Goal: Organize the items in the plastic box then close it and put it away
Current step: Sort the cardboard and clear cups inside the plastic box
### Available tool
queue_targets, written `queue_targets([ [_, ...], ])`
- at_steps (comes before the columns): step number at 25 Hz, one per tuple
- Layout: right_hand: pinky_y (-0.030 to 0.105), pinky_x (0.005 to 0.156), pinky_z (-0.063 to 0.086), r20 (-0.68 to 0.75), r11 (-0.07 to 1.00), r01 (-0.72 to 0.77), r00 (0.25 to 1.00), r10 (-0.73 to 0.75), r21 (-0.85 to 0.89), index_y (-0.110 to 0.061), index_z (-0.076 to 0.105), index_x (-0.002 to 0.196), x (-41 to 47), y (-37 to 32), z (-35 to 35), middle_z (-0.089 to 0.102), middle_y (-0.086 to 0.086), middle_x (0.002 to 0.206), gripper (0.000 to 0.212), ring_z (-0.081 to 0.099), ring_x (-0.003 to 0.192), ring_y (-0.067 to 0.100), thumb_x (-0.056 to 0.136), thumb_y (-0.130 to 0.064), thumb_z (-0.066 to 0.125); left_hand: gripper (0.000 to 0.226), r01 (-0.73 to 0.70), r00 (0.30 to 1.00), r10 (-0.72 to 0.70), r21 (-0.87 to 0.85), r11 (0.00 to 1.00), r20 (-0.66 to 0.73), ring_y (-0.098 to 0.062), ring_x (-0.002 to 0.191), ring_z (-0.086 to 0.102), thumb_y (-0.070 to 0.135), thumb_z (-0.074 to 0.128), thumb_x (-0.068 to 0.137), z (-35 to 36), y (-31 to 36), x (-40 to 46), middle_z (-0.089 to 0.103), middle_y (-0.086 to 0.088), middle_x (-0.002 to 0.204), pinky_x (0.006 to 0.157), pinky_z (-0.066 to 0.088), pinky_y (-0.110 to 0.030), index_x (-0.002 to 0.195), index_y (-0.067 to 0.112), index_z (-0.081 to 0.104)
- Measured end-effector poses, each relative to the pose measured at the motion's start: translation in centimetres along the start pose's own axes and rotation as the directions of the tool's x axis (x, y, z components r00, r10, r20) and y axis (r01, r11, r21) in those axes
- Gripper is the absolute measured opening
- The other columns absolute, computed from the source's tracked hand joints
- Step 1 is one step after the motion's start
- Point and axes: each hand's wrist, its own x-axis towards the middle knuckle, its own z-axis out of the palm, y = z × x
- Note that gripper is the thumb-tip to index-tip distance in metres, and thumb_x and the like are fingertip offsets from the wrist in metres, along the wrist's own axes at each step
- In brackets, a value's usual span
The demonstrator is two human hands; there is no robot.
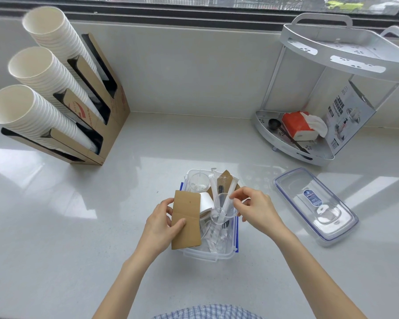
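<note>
The plastic box [209,254] is sitting open on the pale surface [55,226] directly in front of the person, crowded with clear and white pieces that are too jumbled to tell apart fully. The left hand [161,224] is gripping a flat brown cardboard sleeve [186,219] at the box's left side, the thumb pressing on its face and the other fingers curling behind its left edge, so the sleeve is standing tilted over the box's rim. The right hand [255,209] is hovering over the box's right half, its fingers [236,195] pinching the rim of a small clear cup [224,204] that is holding wrapped straws [228,194] standing upright in it. A second clear cup [198,181] is standing at the far left corner of the box, and a white roll [206,201] is lying just beside the sleeve. The lid [314,207] is lying off the box, flat on the surface to the right and well apart from it. Farther back, a cardboard holder [106,125] is carrying three slanting stacks of white paper cups [44,72] at the left, and a white corner rack [309,134] is standing at the right with a tissue pack [297,126] on its lower shelf.
</note>
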Motion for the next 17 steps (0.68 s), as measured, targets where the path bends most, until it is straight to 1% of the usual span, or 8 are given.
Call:
queue_targets([
  [2,0.014,0.054,0.044,-0.005,1.0,0.0,1.0,0.0,0.004,-0.015,0.064,0.096,0.0,0.1,0.0,0.061,0.0,0.09,0.016,0.056,0.065,0.011,0.087,-0.012,0.05,0.052,0.002,1.0,-0.001,0.047,0.999,-0.006,-0.007,0.071,0.047,0.021,0.06,0.083,0.0,-0.1,0.0,0.046,0.002,0.099,0.063,0.036,-0.014,0.131,0.018,0.04],
  [6,0.012,0.05,0.044,-0.011,1.0,-0.006,1.0,0.006,-0.002,-0.016,0.064,0.096,-0.1,0.2,-0.2,0.06,-0.001,0.089,0.016,0.056,0.062,0.008,0.088,-0.012,0.05,0.055,0.03,0.999,-0.027,0.063,0.998,-0.041,-0.016,0.087,0.045,0.025,0.059,0.084,0.0,0.2,-0.2,0.039,0.0,0.11,0.077,0.033,-0.022,0.133,0.016,0.037],
  [8,0.01,0.047,0.043,-0.012,1.0,-0.007,1.0,0.007,0.003,-0.015,0.063,0.095,-0.2,0.2,-0.5,0.061,0.0,0.089,0.016,0.056,0.061,0.008,0.088,-0.012,0.05,0.045,-0.027,0.992,0.041,0.114,0.993,-0.122,-0.018,0.096,0.046,0.025,0.059,0.084,0.1,0.7,-0.2,0.041,0.0,0.112,0.078,0.033,-0.021,0.126,0.014,0.044],
  [10,0.007,0.042,0.042,-0.017,1.0,-0.009,1.0,0.009,0.021,-0.016,0.062,0.091,-0.2,0.1,-0.7,0.061,0.001,0.089,0.014,0.056,0.06,0.009,0.088,-0.011,0.05,0.027,-0.128,0.97,0.17,0.23,0.965,-0.174,-0.021,0.103,0.047,0.026,0.058,0.084,0.6,1.6,-0.2,0.044,0.002,0.104,0.078,0.031,-0.021,0.109,0.013,0.057],
  [11,0.006,0.041,0.042,-0.022,0.999,-0.009,1.0,0.01,0.031,-0.016,0.062,0.091,-0.3,0.0,-0.9,0.061,0.002,0.089,0.013,0.056,0.06,0.009,0.088,-0.011,0.05,0.022,-0.177,0.959,0.235,0.314,0.933,-0.157,-0.022,0.104,0.047,0.028,0.058,0.085,1.0,2.2,-0.3,0.047,0.001,0.099,0.078,0.028,-0.022,0.1,0.013,0.062],
  [13,0.004,0.04,0.041,-0.033,0.999,-0.01,0.999,0.011,0.042,-0.014,0.063,0.093,-0.3,0.0,-1.1,0.06,0.001,0.086,0.014,0.056,0.059,0.008,0.088,-0.011,0.05,0.026,-0.26,0.95,0.312,0.491,0.832,-0.026,-0.022,0.105,0.045,0.036,0.053,0.086,1.9,3.3,-0.3,0.053,-0.002,0.099,0.077,0.025,-0.025,0.095,0.017,0.068],
  [15,0.004,0.04,0.042,-0.043,0.999,-0.01,0.999,0.012,0.046,-0.013,0.063,0.094,-0.2,0.0,-1.4,0.06,0.0,0.084,0.015,0.056,0.058,0.007,0.088,-0.011,0.05,0.035,-0.29,0.954,0.269,0.648,0.704,0.134,-0.02,0.109,0.043,0.043,0.046,0.088,3.1,4.0,-0.3,0.054,-0.002,0.106,0.083,0.027,-0.028,0.104,0.02,0.066],
  [17,0.005,0.04,0.043,-0.055,0.998,-0.015,0.998,0.018,0.057,-0.014,0.064,0.092,-0.3,0.1,-1.5,0.06,0.0,0.083,0.014,0.056,0.058,0.006,0.088,-0.01,0.05,0.038,-0.305,0.952,0.223,0.736,0.605,0.21,-0.022,0.11,0.041,0.044,0.044,0.088,4.0,4.2,-0.4,0.055,-0.003,0.109,0.087,0.029,-0.031,0.106,0.018,0.065],
])
